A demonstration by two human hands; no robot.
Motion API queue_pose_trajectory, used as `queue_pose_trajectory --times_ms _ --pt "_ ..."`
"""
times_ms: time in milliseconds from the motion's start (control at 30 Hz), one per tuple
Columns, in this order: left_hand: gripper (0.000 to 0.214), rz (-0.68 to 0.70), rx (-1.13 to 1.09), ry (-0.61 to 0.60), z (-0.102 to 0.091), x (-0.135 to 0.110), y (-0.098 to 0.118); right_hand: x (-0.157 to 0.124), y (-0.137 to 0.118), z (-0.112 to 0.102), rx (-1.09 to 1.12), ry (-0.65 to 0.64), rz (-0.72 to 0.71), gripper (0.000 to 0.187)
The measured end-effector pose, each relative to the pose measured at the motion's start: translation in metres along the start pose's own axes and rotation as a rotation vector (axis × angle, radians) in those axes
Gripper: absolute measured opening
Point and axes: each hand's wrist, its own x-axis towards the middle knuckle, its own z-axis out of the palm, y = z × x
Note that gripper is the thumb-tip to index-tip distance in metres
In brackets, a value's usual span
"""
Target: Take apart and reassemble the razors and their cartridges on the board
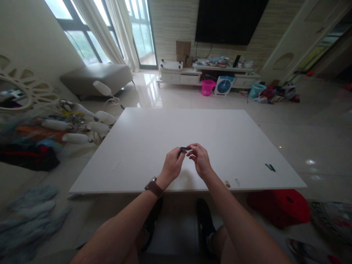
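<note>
Both of my hands meet above the near middle of a white table (137,146). My left hand (173,164), with a brown watch on its wrist, and my right hand (200,158) pinch the two ends of a small dark object (184,149) between their fingertips. It is thin and short, and too small to name. Both hands hover just above the tabletop.
Two small dark pieces (270,167) lie near the table's right edge. A red stool (280,205) stands under the right front corner. A cluttered stand with white lamp arms (90,126) sits left. A pink basket (207,87) and TV cabinet (192,75) are far back.
</note>
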Motion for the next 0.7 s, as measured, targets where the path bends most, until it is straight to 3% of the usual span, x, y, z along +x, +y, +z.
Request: queue_pose_trajectory --times_ms 333,567,700 --pt "0.035 -0.143 0.0 -0.034 0.0022 -0.0019 -0.0071 0.0 0.0045 0.0001 -0.066 -0.046 -0.067 0.014" --pt "0.036 -0.121 0.068 -0.051 0.0019 -0.0013 -0.005 -0.0009 0.0055 -0.0016 -0.13 -0.094 -0.144 0.028" --pt "0.032 -0.111 0.098 -0.023 0.0025 -0.0009 -0.003 -0.002 0.0031 0.0004 -0.102 -0.046 -0.136 0.027"
